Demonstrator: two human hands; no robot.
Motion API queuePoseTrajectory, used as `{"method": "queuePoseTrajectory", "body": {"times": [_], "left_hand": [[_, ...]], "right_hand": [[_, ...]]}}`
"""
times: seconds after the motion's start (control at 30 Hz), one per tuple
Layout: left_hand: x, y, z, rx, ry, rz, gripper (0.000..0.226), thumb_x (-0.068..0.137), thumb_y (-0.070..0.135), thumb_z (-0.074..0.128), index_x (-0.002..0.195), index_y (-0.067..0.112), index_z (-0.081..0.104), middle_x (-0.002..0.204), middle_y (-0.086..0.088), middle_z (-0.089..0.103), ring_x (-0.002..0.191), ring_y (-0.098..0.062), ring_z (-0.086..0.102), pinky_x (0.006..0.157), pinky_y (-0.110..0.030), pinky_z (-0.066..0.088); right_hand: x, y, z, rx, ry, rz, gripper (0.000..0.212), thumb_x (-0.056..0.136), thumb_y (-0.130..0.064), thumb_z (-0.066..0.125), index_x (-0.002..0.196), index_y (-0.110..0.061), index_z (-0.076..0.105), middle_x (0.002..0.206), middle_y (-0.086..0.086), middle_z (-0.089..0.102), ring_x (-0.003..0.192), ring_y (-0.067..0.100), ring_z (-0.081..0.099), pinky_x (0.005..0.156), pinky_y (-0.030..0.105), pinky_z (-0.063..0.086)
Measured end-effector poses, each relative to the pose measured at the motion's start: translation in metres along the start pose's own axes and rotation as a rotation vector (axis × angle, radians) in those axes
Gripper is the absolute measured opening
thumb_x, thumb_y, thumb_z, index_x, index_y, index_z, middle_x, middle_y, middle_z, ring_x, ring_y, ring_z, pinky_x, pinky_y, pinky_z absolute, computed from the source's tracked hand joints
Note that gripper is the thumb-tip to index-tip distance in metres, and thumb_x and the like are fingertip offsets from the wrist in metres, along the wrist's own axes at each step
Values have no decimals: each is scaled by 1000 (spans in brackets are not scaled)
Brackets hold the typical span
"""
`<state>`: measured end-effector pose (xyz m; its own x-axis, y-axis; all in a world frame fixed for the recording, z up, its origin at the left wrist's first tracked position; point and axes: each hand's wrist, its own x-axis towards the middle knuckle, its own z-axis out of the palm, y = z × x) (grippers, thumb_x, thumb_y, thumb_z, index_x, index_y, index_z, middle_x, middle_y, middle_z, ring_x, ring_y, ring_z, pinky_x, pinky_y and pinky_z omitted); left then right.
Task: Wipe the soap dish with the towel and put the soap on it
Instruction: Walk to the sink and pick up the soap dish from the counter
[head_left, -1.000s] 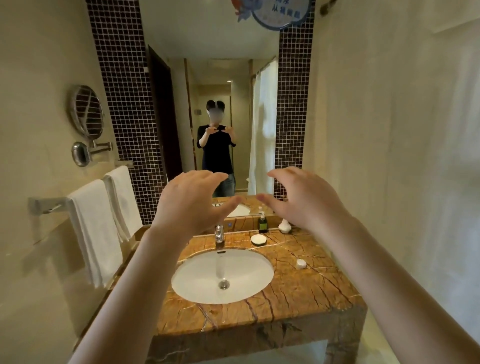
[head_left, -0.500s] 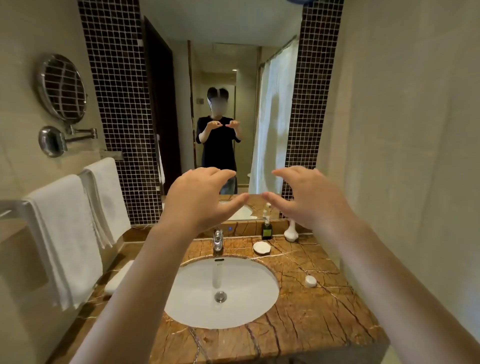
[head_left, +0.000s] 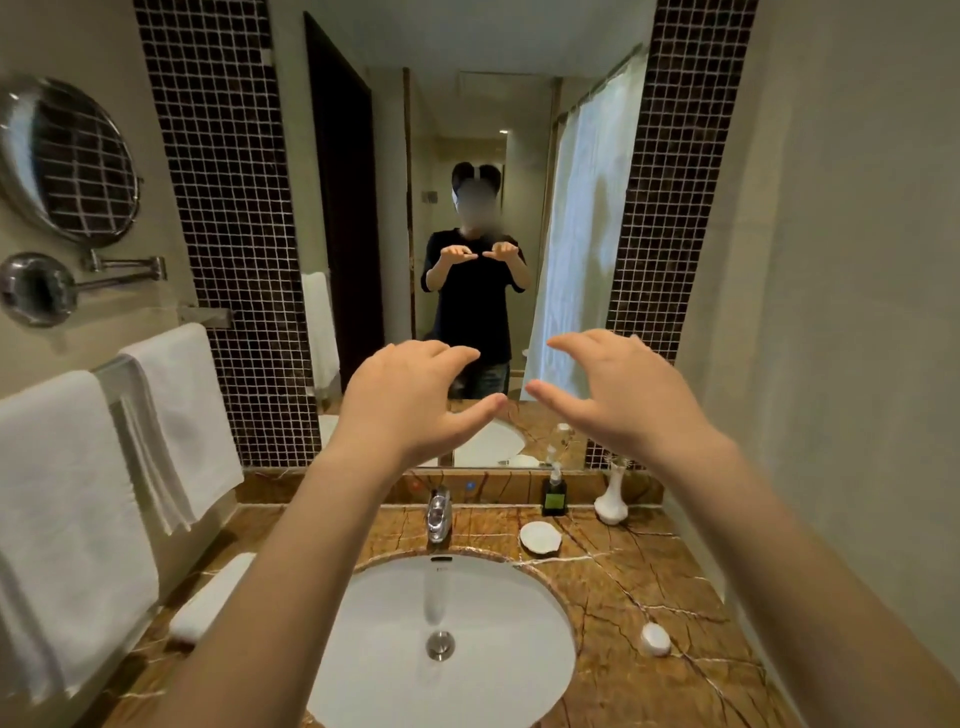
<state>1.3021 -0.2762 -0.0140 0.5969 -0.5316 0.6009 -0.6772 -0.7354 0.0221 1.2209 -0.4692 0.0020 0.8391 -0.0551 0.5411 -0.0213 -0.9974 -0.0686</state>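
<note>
Marble-veined brown surface (head_left: 613, 675) carries the white soap dish (head_left: 540, 536), empty, right of the faucet (head_left: 439, 517), and the small white soap (head_left: 655, 638) lies nearer, right of the sink (head_left: 363, 649). Both hands hover above the basin, left hand (head_left: 402, 402) and right hand (head_left: 615, 392) spread wide and holding nothing, well apart from both things. White towels (head_left: 72, 519) hang on the left wall.

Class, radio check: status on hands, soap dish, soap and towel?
Left hand and right hand open, empty, raised. Soap dish bare beside tap; soap right of sink. Towel on rail. Nothing in the way.
</note>
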Motion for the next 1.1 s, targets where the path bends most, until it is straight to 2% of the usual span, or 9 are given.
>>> {"method": "queuePoseTrajectory", "body": {"times": [0.33, 0.53, 0.63, 0.93, 1.1], "left_hand": [[66, -29, 59, -38, -24, 19, 72, 80, 73, 30, 134, 29, 49, 130, 5, 60, 120, -16, 53, 93, -37, 47], [105, -50, 92, -51, -21, 90, 73, 78, 73, 28, 130, 28, 53, 124, 5, 64, 115, -16, 56, 89, -36, 47], [123, -53, 108, -74, -42, 126, 75, 78, 74, 26, 131, 28, 52, 122, 6, 64, 115, -15, 56, 93, -37, 46], [159, -56, 168, -115, -53, 151, 73, 80, 73, 29, 131, 27, 53, 128, 4, 62, 119, -16, 54, 89, -35, 47], [165, -49, 210, -209, -67, 110, 68, 81, 70, 33, 131, 29, 53, 130, 6, 61, 121, -14, 53, 89, -34, 46]], "right_hand": [[58, 38, 54, -8, -21, 54, 66, 83, -68, 39, 132, -25, 48, 131, -1, 58, 121, 18, 51, 107, 46, 35], [90, 51, 77, -38, -41, 123, 69, 82, -69, 37, 134, -25, 46, 134, -1, 56, 125, 19, 48, 107, 48, 34], [103, 59, 86, -55, -25, 144, 70, 82, -70, 35, 134, -25, 47, 133, -1, 56, 124, 18, 49, 108, 48, 34], [125, 94, 137, -67, -75, 180, 69, 82, -69, 37, 133, -23, 49, 130, 2, 58, 119, 21, 51, 96, 40, 40], [134, 125, 173, 30, -100, 182, 71, 81, -72, 33, 134, -27, 46, 131, -3, 56, 119, 19, 52, 90, 39, 48]]}}
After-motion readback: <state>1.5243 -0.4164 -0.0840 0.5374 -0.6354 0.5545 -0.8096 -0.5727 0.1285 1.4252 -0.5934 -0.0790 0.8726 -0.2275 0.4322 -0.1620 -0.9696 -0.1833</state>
